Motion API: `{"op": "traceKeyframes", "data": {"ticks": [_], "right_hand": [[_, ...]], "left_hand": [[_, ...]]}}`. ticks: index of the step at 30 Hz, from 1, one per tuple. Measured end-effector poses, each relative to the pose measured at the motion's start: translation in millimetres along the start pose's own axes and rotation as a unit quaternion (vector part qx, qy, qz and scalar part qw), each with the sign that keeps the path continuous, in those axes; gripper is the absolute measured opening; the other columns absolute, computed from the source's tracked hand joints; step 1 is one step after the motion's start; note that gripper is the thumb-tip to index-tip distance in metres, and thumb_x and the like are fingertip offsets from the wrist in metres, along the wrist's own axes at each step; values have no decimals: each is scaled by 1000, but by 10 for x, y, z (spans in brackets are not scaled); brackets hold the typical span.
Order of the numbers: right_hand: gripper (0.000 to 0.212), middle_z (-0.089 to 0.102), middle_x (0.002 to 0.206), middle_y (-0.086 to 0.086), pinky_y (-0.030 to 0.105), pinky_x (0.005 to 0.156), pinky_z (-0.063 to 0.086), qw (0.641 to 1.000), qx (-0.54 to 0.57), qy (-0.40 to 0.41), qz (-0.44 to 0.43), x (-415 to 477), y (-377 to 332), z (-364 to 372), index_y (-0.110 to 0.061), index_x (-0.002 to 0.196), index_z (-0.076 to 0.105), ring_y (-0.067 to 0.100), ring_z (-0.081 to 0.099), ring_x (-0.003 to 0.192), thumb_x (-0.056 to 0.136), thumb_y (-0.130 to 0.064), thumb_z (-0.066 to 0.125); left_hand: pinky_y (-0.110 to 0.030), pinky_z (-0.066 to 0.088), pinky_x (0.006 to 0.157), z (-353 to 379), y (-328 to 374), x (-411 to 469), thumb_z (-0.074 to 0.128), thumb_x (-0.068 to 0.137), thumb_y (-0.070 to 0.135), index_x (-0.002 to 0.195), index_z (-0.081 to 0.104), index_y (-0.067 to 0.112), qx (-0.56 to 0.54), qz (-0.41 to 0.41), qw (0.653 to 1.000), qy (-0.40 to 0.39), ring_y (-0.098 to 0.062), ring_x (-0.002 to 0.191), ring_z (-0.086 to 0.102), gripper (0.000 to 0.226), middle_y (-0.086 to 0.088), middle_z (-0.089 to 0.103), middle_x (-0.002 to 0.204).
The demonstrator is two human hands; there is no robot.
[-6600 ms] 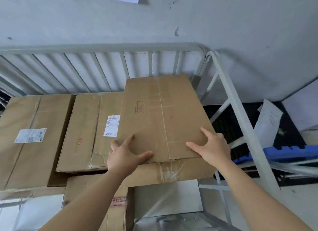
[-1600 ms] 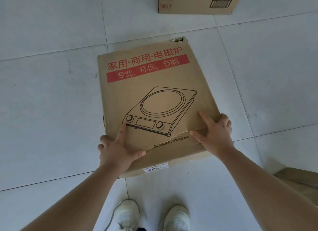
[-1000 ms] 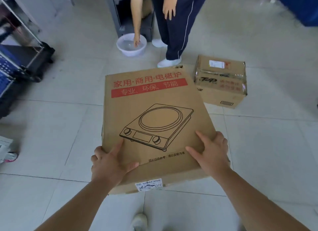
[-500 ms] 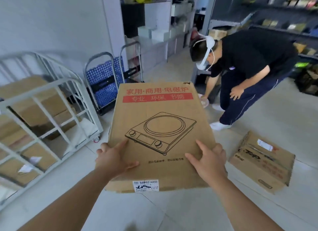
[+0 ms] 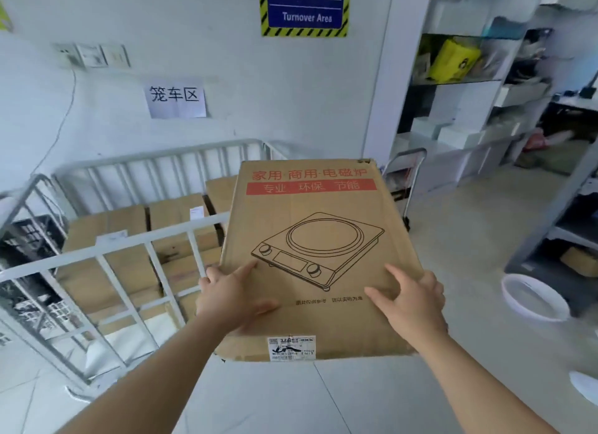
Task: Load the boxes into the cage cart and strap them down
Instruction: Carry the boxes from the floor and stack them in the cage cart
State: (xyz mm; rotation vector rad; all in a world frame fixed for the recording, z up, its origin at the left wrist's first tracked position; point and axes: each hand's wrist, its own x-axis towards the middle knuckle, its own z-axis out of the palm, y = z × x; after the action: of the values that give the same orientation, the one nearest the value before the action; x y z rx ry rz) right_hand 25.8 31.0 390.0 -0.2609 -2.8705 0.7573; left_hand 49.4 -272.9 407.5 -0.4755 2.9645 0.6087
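Observation:
I hold a flat cardboard box [image 5: 317,233] with a red band of print and a line drawing of an induction cooker, level in front of me above the floor. My left hand [image 5: 233,297] grips its near left corner and my right hand [image 5: 411,301] grips its near right corner, thumbs on top. To the left stands the grey metal cage cart [image 5: 136,242], its barred side toward me. Several brown boxes [image 5: 110,255] are stacked inside it. The held box's far left edge overlaps the cart's right end in view.
A folding hand trolley [image 5: 404,181] stands behind the held box by the white pillar. Shelving [image 5: 469,87] with bags and boxes fills the right side. A white plastic basin [image 5: 534,301] lies on the floor at right. Black crates [image 5: 29,239] sit left of the cart.
I have lifted the cooker box off the floor and turned left with it. The cage cart now lies ahead to my left; the bending person and the small floor box have left view.

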Motion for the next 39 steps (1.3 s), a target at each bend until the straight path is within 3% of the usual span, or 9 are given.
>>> {"op": "traceKeyframes", "data": {"ticks": [10, 24, 27, 30, 39], "right_hand": [[72, 30, 131, 6, 52, 89, 43, 993, 28, -47, -101, 1047, -2036, 1046, -48, 132, 42, 32, 27, 124, 68, -76, 55], [75, 30, 139, 12, 53, 101, 37, 955, 23, -145, -257, 2985, -4250, 2431, -42, 138, 39, 38, 27, 130, 72, -75, 54], [75, 31, 138, 12, 52, 101, 39, 945, 19, -173, -276, 3205, -4665, 2719, -42, 138, 39, 37, 31, 129, 72, -75, 54], [73, 34, 138, 17, 50, 106, 32, 939, 9, -185, -290, 3340, -5031, 3026, -40, 138, 41, 39, 31, 129, 74, -73, 54], [72, 37, 131, 14, 46, 103, 32, 937, -1, -226, -268, 3403, -6093, 4130, -39, 137, 44, 38, 33, 124, 73, -71, 57]], "left_hand": [[-44, 42, 97, -1042, -1271, 1234, 66, 56, 78, 138, 23, 59, -3, -106, 993, 58, -34, 120, 36, 94, -10, 32, 129], [-46, 43, 97, -1739, -2250, 3093, 64, 57, 81, 138, 27, 58, -18, -263, 956, 129, -33, 122, 35, 92, -11, 32, 136], [-43, 45, 93, -1841, -2483, 3352, 63, 56, 82, 137, 28, 59, -22, -294, 947, 127, -33, 120, 36, 92, -11, 33, 134], [-44, 46, 92, -1922, -2762, 3599, 61, 54, 85, 135, 29, 60, -14, -313, 941, 126, -34, 118, 38, 91, -12, 34, 133], [-45, 48, 92, -2168, -4026, 4489, 62, 52, 85, 136, 31, 58, -6, -324, 943, 77, -34, 120, 38, 93, -13, 37, 136]]}}
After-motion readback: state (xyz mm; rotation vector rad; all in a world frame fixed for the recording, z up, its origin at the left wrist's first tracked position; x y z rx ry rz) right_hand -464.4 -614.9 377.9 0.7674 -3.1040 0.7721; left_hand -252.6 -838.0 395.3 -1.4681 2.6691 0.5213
